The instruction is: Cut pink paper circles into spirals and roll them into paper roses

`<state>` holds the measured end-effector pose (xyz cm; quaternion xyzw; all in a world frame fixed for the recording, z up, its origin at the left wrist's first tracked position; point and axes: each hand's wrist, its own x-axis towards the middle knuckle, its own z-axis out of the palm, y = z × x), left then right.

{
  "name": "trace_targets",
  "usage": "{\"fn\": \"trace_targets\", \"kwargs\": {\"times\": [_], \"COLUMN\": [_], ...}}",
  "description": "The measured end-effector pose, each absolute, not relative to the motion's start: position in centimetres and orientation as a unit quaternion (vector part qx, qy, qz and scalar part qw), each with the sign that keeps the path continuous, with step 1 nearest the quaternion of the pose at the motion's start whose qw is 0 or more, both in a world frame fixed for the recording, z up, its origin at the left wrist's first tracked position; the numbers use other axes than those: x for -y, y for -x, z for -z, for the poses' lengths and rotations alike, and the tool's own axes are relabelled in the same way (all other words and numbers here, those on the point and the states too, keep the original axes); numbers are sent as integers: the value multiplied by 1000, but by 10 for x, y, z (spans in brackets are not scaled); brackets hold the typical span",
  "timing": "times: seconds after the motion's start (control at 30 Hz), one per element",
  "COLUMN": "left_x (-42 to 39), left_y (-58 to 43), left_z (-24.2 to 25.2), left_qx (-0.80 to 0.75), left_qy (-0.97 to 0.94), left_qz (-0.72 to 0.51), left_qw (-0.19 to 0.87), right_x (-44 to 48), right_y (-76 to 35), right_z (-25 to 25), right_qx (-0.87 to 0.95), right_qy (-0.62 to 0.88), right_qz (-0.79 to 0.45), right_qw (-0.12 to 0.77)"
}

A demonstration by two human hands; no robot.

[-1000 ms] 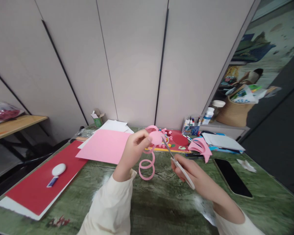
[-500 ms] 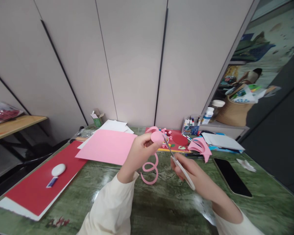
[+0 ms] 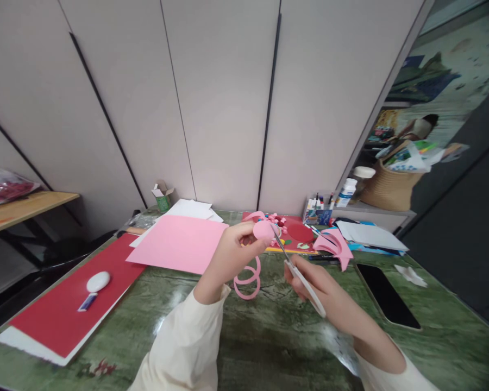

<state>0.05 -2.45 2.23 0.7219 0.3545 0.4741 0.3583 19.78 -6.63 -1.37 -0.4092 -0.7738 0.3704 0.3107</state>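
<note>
Fingers of the left hand (image 3: 234, 250) are pinched on a pink paper disc (image 3: 263, 230), while those of the right hand (image 3: 315, 282) are wrapped around a pair of white-handled scissors (image 3: 309, 292). The disc is held up near the far side of the table (image 3: 277, 347), and the blades are set at its right edge; whether they are closed cannot be told.

The background is filled by tall grey cabinet panels (image 3: 220, 108), in front of which the green, wood-patterned table is placed. Its left part is covered by a long red sheet (image 3: 57, 320), with white paper showing beneath. Beside it a pink sheet (image 3: 175, 244) is laid, partly covered by the left hand. On a shelf at the right a woven basket (image 3: 391, 187) is seen, stuffed with bags. Well to the right of the scissors a dark phone (image 3: 388, 296) is laid flat. Below the left hand a pink curled strip (image 3: 246, 297) is hung in loops — its upper part is partly hidden by the hand. On the red sheet a white oval object (image 3: 98, 282) is placed, just beside a small blue-and-white stick (image 3: 87, 302).
</note>
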Motion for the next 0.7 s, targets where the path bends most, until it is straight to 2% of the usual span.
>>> {"fn": "trace_targets", "kwargs": {"times": [0.7], "left_x": [20], "left_y": [4], "left_z": [-15], "left_qx": [-345], "left_qy": [-686], "left_qz": [-512], "left_qw": [386], "right_x": [64], "right_y": [-199], "right_z": [13], "right_qx": [773], "right_qy": [423], "right_qz": [-366], "right_qw": [301]}}
